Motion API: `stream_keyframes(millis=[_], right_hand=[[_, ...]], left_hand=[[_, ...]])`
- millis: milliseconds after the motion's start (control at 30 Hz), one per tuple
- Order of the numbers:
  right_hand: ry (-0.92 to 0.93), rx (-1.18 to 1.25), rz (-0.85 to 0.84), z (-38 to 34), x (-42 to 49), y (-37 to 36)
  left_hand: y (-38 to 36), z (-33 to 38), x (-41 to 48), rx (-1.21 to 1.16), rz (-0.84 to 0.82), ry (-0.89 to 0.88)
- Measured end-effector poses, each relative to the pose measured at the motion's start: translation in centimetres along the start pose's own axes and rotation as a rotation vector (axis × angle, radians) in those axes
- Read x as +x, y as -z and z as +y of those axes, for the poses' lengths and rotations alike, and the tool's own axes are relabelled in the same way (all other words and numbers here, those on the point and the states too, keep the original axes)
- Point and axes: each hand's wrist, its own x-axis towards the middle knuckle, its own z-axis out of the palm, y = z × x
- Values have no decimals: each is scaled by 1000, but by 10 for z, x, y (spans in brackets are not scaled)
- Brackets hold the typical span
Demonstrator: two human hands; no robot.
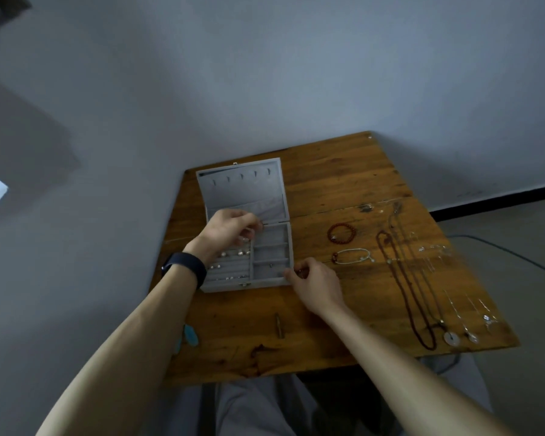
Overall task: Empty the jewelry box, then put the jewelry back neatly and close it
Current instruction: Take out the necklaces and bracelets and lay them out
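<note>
Here, open box [246,193] on worktop [343,177], left hand [230,228] curled over its ring rows, right hand [315,278] curled at its near corner, what either holds unclear, bracelets [342,225], necklaces [451,338] beyond right hand

Right hand [317,283] — contents too small

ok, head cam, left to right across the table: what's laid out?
Open grey jewelry box → red bead bracelet → long dark bead necklace → pale disc pendant. Overlapping items are left out.
</note>
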Motion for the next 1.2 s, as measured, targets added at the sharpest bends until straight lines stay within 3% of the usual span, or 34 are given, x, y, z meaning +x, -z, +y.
stream_keyframes(millis=[100, 233, 367, 567, 867, 1000, 1200], right_hand=[[-78, 145, -93, -2, 0, 11], [-76, 330, -59, 2, -6, 32], [-77, 517, -70, 0, -19, 66], [-100, 594, -193, 2, -34, 108], [-114, 501, -230, 16, -53, 125], [-167, 502, -72, 29, -54, 124], [-100, -51, 123, 53, -43, 103]], left_hand=[[2, 1, -9, -61, 20, -29], [-2, -3, -25, -119, 29, -63], [-19, -8, -41, -215, -48, -66], [-66, -17, -58, -146, -179, -62], [-129, -31, -71, -101, -402, -106], [-138, -39, -66, -13, -277, -113], [-143, -47, -48, 260, -139, -81]])
